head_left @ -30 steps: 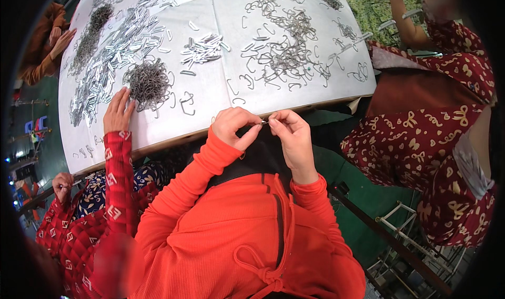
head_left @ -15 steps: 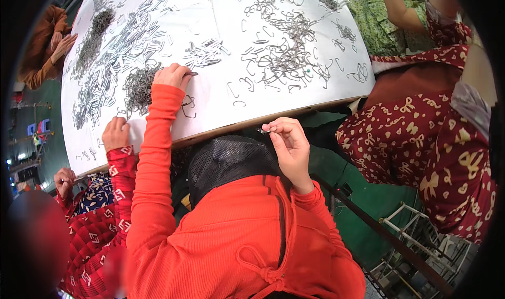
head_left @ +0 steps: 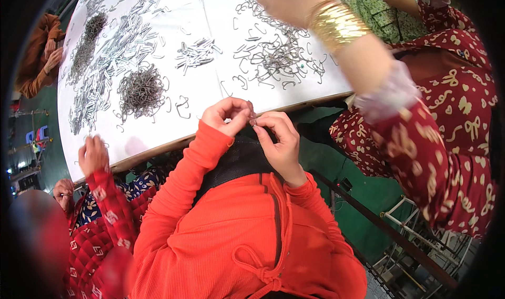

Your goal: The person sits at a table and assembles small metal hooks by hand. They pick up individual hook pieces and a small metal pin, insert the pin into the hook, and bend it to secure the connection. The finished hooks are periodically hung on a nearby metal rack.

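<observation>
At table edge, just below the white sheet [head_left: 158,141], my L hand [head_left: 227,115] & R hand [head_left: 279,141] meet, fingertips pinched together on a small metal piece [head_left: 251,116], too tiny to tell its shape. Loose wire hooks [head_left: 273,57] lie spread just beyond; tangled hook pile [head_left: 141,88] sits further L. Co-worker's hand [head_left: 93,154] rests at sheet edge, L side. Another's forearm w/ gold bangles [head_left: 336,23] reaches over hooks.

A small thin metal hook [head_left: 251,115] is pinched between the fingertips of the left hand [head_left: 227,116] and the right hand [head_left: 278,141], just off the near edge of the desk [head_left: 210,83]. It is mostly hidden by the fingers; only a short grey sliver shows, so its exact shape cannot be told.
</observation>
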Demonstrator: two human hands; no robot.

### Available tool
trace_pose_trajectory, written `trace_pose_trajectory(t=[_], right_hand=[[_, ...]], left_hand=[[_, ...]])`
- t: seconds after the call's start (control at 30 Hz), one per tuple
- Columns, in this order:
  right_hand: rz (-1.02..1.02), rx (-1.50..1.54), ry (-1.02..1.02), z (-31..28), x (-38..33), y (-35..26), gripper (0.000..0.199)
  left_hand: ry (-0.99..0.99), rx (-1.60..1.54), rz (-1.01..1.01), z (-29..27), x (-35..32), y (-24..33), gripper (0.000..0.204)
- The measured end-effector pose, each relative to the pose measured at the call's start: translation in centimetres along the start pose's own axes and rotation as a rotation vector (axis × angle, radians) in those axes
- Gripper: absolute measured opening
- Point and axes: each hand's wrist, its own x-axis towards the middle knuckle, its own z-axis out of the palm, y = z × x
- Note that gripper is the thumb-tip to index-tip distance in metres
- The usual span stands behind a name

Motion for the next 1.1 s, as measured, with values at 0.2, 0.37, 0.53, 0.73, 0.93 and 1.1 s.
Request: trace_pose_trajectory(t=[0.2,0.37,0.53,0.73,0.93,1.1], right_hand=[[-0.042,-0.036,0.079,0.5,0.2,-0.2,0.014],[-0.055,-0.116,0.081,0.2,0.5,-0.1,0.014],[-0.114,-0.165,0.052,-0.3,0.7,0.7,0.017],[-0.018,-0.340,0.051,-1.4,4.9,4.0,0.017],[0.230,-0.737,-0.070,0.1,10.5,7.4,0.014],[0.278,-0.875,-0.208,1.5,11.9,9.4,0.017]], left_hand=[[-0.024,0.030,0.046,0.3,-0.4,0.3,0.010],[0.011,0.185,0.160,0.5,-0.7,0.1,0.009],[0.022,0.432,0.409,0.8,-0.7,0.2,0.012],[0.009,0.458,0.463,0.4,-0.6,-0.2,0.011],[-0.042,0.420,0.391,0.2,-1.1,-0.6,0.012],[-0.011,0.455,0.452,0.1,-0.9,-1.4,0.010]])
